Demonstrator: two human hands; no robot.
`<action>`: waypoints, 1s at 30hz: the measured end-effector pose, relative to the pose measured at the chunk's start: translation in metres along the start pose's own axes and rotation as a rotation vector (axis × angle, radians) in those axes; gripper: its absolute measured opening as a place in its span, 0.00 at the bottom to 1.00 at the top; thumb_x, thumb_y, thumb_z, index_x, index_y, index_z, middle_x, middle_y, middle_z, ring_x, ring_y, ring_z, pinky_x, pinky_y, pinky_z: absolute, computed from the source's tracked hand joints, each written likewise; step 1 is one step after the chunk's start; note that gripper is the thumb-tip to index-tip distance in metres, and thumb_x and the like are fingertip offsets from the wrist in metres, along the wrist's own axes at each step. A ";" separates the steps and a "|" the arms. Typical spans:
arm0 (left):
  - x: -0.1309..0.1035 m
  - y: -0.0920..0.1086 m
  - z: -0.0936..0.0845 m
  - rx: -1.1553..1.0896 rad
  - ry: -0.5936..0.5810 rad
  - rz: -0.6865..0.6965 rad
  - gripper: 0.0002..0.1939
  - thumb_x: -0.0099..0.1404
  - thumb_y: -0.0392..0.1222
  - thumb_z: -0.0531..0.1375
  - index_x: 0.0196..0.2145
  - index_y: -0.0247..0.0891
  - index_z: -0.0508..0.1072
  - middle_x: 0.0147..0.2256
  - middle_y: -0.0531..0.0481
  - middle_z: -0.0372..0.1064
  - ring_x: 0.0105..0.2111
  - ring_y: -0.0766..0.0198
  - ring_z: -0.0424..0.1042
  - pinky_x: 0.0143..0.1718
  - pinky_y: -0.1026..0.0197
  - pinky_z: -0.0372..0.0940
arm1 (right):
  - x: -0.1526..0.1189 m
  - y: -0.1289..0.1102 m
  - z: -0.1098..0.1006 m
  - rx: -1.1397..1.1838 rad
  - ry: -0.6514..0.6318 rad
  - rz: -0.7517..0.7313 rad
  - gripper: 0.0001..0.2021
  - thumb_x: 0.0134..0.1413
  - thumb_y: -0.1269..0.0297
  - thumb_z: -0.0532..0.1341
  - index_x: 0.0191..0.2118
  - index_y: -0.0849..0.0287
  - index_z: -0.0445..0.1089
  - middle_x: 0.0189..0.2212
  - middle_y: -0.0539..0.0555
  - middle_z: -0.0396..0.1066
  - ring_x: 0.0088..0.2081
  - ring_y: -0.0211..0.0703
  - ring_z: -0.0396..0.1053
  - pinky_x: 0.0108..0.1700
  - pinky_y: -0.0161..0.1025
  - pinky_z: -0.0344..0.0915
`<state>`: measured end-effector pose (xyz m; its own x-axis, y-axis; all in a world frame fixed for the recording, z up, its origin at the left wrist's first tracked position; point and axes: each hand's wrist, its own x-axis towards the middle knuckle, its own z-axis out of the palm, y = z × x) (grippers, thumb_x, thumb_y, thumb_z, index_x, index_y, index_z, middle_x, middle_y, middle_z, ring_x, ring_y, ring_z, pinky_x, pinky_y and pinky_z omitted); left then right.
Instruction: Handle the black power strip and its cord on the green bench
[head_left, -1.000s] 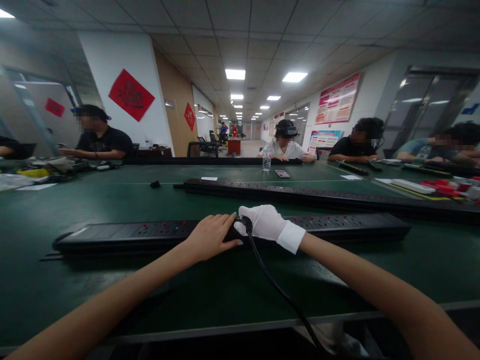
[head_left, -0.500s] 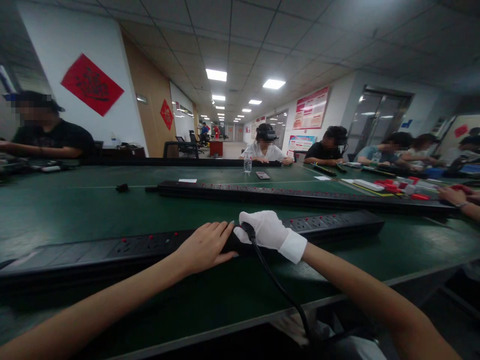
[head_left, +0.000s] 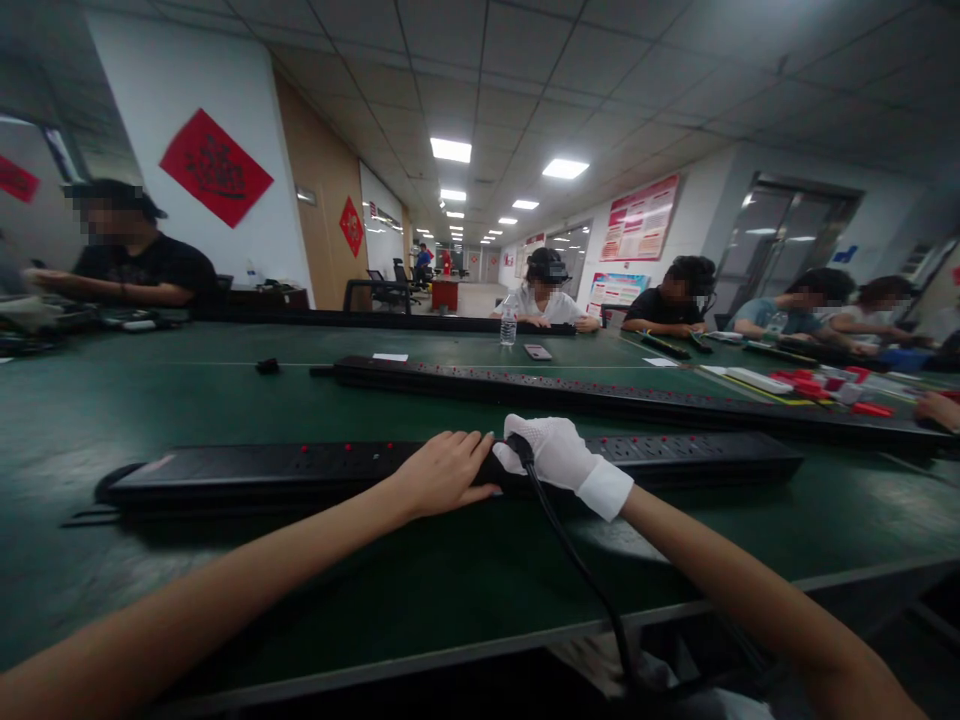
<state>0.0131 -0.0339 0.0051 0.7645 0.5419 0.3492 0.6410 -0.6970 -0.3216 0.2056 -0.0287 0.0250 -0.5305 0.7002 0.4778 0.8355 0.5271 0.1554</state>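
Two bare forearms enter from the bottom of the frame, one from the lower left corner and one from the lower right, with no sleeves showing on either. The left hand (head_left: 442, 472), just left of centre, is uncovered, and its nails look to carry a pale polish. The right hand (head_left: 559, 452), at centre, wears a white knit glove with a fine dotted texture and a smooth, plain white cuff folded at the wrist. No watch or bracelet shows.
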 end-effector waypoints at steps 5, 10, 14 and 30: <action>0.000 0.002 -0.001 0.001 0.013 -0.016 0.32 0.62 0.59 0.42 0.52 0.28 0.57 0.45 0.36 0.62 0.43 0.51 0.64 0.41 0.54 0.58 | 0.000 0.000 -0.004 0.004 -0.013 -0.012 0.16 0.53 0.51 0.48 0.33 0.57 0.64 0.23 0.51 0.67 0.24 0.36 0.62 0.26 0.31 0.48; -0.005 0.001 -0.003 -0.012 0.015 -0.084 0.33 0.62 0.59 0.43 0.53 0.29 0.56 0.45 0.38 0.63 0.43 0.52 0.64 0.41 0.54 0.58 | -0.001 0.001 -0.003 -0.004 0.024 -0.040 0.16 0.55 0.51 0.47 0.33 0.57 0.64 0.22 0.50 0.67 0.24 0.35 0.62 0.26 0.31 0.48; -0.018 -0.008 -0.002 0.006 -0.026 -0.180 0.34 0.61 0.62 0.41 0.54 0.34 0.55 0.41 0.40 0.65 0.40 0.54 0.65 0.40 0.54 0.58 | -0.002 0.002 -0.001 0.024 0.028 -0.026 0.17 0.55 0.51 0.47 0.32 0.57 0.65 0.22 0.50 0.67 0.24 0.35 0.61 0.26 0.30 0.47; -0.035 -0.018 0.002 -0.005 -0.013 -0.243 0.34 0.61 0.62 0.40 0.56 0.35 0.54 0.42 0.41 0.64 0.39 0.55 0.64 0.41 0.54 0.57 | -0.004 0.001 -0.001 0.087 0.027 -0.013 0.18 0.55 0.50 0.47 0.34 0.57 0.66 0.24 0.51 0.68 0.26 0.36 0.64 0.28 0.31 0.50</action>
<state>-0.0247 -0.0393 -0.0027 0.5890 0.6996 0.4045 0.8056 -0.5480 -0.2252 0.2089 -0.0317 0.0243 -0.5367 0.6803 0.4991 0.8121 0.5770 0.0868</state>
